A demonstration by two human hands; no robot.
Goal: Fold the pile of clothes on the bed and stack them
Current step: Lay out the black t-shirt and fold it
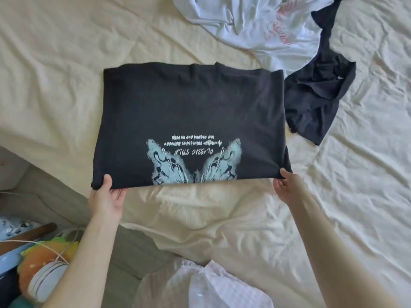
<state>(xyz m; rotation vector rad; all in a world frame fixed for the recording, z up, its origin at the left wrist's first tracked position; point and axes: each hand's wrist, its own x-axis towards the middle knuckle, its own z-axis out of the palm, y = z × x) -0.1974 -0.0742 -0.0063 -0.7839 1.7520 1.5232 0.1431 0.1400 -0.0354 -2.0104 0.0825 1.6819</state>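
Observation:
A black T-shirt [189, 112] with a pale blue butterfly print and white lettering lies folded into a rectangle on the cream bed sheet [55, 74], collar at the far side. My left hand [106, 196] pinches its near left corner, thumb on top. My right hand [287, 185] pinches the near right corner. A crumpled dark garment [320, 92] lies just right of the shirt, touching its edge. A rumpled white shirt with pink print [266, 25] lies at the far right, beyond both.
A white, pale-pink checked cloth [218, 285] lies at the near edge between my arms. Left of the bed sit an orange and yellow plush item [44, 256], a round white object [46, 283] and a brown stick [29, 236]. Open sheet spreads left and right.

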